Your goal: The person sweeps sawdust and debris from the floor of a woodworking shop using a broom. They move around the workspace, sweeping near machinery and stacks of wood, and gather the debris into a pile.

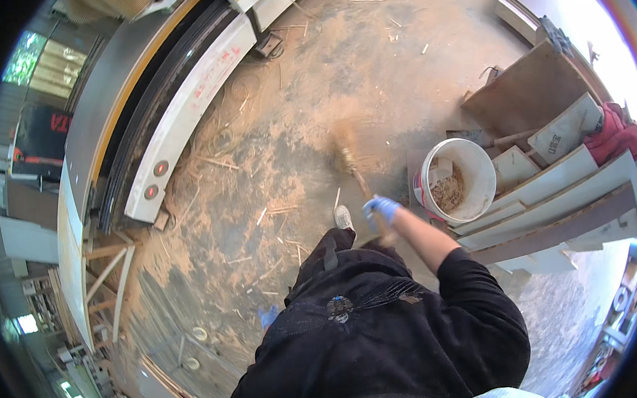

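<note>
Black shirt [385, 326] nearest | right hand [382, 208]: fingers closed round broom [360, 180], blurred bristles at dusty, scrap-strewn workshop floor [367, 43], left of white bucket [481, 174] | left hand [267, 317]: mostly hidden, cannot tell fingers' state | red lettering on white machine [179, 127], dark characters on pale board [580, 119]

A long white machine [189, 116] stands on the floor [404, 55], which is grey in patches and tan with dust elsewhere. Beyond the machine to its left, a window [24, 60] shows green in a dim grey wall [6, 105]. Beside the machine's near end is a wooden frame [106, 250]. Well to its right, pale boards [552, 203] lie stacked below bright white light [618, 35].
</note>
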A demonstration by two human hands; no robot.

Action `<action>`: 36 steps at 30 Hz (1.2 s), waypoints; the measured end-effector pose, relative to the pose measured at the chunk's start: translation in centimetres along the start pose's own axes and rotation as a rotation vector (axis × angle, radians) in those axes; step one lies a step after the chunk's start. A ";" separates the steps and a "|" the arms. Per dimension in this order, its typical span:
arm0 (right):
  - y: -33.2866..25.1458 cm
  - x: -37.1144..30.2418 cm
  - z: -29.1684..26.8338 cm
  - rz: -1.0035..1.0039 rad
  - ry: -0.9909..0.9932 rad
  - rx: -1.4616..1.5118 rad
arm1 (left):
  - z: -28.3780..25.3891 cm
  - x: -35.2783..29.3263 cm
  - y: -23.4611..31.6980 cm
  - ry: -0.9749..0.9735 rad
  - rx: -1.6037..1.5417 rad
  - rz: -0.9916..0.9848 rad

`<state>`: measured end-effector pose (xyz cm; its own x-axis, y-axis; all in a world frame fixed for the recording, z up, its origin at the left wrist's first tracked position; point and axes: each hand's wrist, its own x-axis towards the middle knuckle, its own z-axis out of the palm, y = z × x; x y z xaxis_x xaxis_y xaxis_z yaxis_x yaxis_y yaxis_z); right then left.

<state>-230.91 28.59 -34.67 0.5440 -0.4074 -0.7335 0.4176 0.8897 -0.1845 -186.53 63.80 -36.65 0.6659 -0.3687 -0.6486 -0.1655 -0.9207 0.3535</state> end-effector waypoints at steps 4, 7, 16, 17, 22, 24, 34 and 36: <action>-8.7 -9.1 3.8 -0.041 -0.076 0.319 | -1.1 1.9 20.5 -0.027 0.082 0.170; -10.3 -10.3 3.5 -0.150 -0.008 0.152 | 0.1 4.0 33.4 -0.134 -0.043 0.329; -30.7 -9.3 -5.1 -0.397 0.419 0.245 | 10.1 9.6 55.2 -0.091 0.186 0.662; -33.1 -8.1 -6.5 -0.468 0.555 0.208 | 11.4 8.9 55.9 -0.078 0.105 0.667; -41.3 1.0 -13.4 -0.495 0.637 0.211 | 14.9 5.8 62.4 -0.131 0.439 0.622; -41.3 4.7 -10.2 -0.491 0.770 -0.003 | 16.6 4.3 66.7 -0.154 0.443 0.570; -55.1 -9.4 -9.2 -0.274 0.162 0.142 | 26.6 7.3 81.7 -0.221 0.486 0.543; -58.0 -9.0 -10.2 -0.322 0.287 0.119 | 28.6 7.7 84.8 -0.221 0.479 0.537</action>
<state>-267.39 -17.22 -24.03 0.1557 -0.5715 -0.8057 0.6225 0.6901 -0.3691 -216.22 -20.81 -30.90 0.2509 -0.7536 -0.6076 -0.7581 -0.5433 0.3607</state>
